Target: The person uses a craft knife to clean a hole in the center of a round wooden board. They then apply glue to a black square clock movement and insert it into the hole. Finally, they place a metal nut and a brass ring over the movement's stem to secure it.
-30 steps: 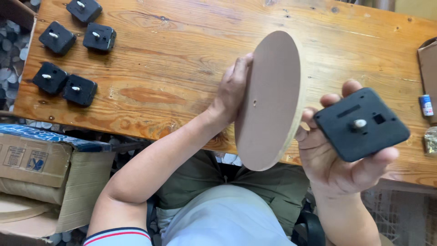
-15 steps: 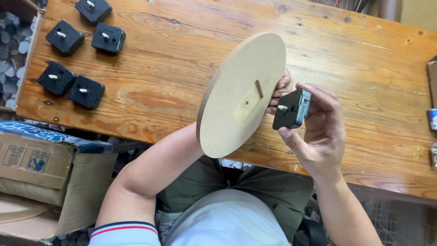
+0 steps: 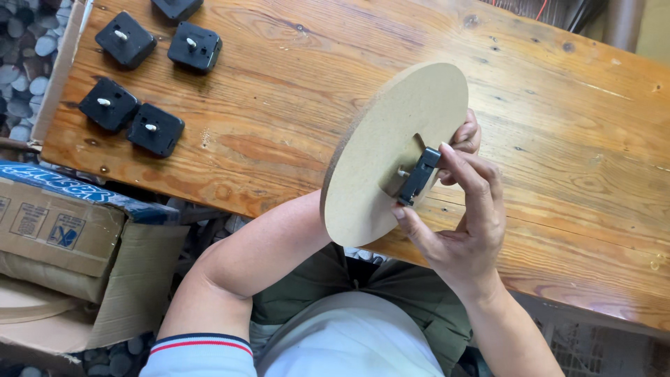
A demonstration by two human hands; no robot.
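Note:
A round tan fibreboard disc [image 3: 377,160] is held upright on edge over the near side of the wooden table [image 3: 293,91]. My left hand [image 3: 467,136] grips it from behind, with only the fingertips showing past the disc's right rim. My right hand [image 3: 460,223] holds a small black square clock mechanism [image 3: 417,178] between thumb and fingers. The mechanism's white shaft points at a recess in the middle of the disc's back face and nearly touches it.
Several more black clock mechanisms [image 3: 150,129] with white shafts lie on the table's far left. A cardboard box [image 3: 63,230] with a blue lid strip stands on the pebble floor at the left, below the table edge.
The disc has turned so its recessed back faces me. My right hand has rotated the mechanism and brought it in against the disc's centre recess.

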